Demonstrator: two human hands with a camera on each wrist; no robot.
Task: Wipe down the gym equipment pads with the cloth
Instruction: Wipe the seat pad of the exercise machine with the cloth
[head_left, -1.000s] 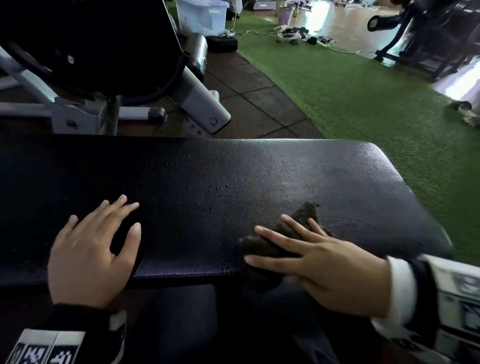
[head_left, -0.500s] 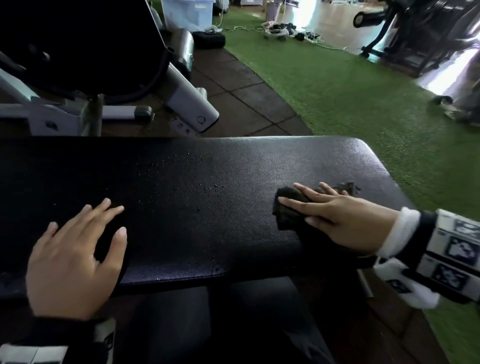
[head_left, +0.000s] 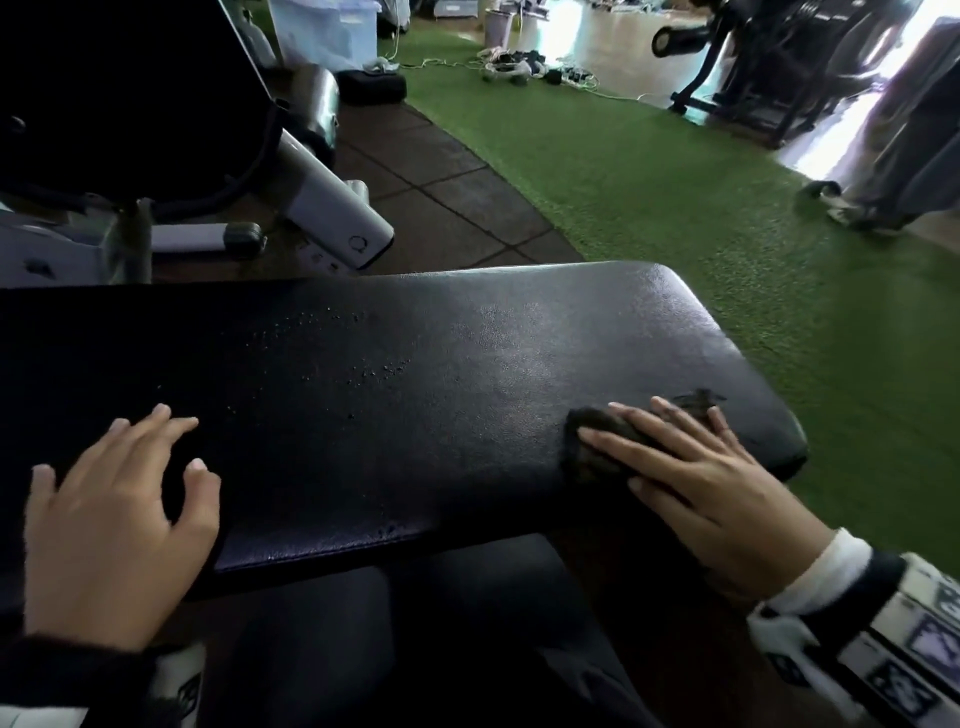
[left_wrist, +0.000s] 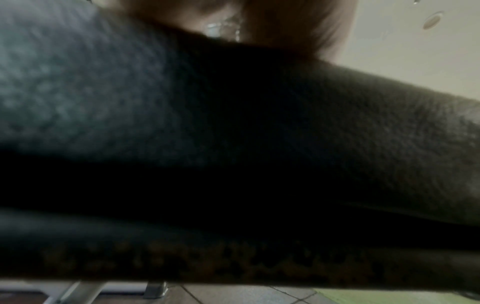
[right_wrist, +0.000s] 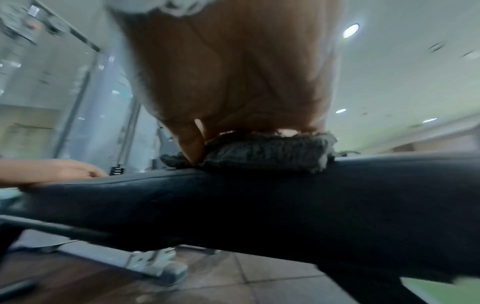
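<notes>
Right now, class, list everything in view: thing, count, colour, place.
pad: one, black, across the foreground
droplets: many, clear, mid-pad
cloth: one, dark grey, right part of pad
machine: one, white and black, behind the pad, left
tiles: dark brown, floor behind pad
turf: green, floor to the right
bin: one, translucent, far back
rack: one, black, far right
left hand: flat on pad, left
right hand: flat, pressing the cloth
</notes>
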